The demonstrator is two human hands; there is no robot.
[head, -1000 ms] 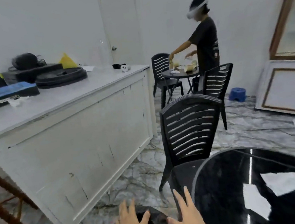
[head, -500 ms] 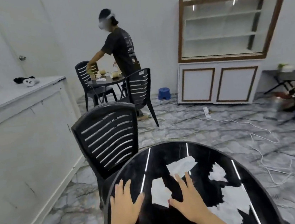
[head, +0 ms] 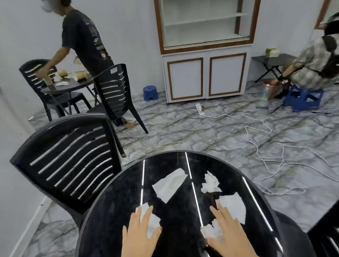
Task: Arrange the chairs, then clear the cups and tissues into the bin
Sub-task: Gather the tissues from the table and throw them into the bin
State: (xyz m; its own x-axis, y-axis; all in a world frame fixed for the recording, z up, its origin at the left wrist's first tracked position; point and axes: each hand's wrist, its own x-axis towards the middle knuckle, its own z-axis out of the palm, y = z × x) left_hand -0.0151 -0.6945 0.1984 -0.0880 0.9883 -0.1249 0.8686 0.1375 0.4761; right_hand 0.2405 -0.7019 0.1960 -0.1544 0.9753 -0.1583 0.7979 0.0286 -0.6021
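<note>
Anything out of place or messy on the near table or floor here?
Yes. Loose tissues lie scattered over the black round table, one crumpled. White cable sprawls in loops across the floor. No cups or bin visible nearby.

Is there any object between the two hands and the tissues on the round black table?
Nothing visible. The left hand already lies on one tissue, and the right hand on a crumpled tissue. No bin is in view.

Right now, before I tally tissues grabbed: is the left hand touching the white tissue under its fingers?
Touching. The head view shows the left hand with straight fingers lying flat on the white tissue.
</note>
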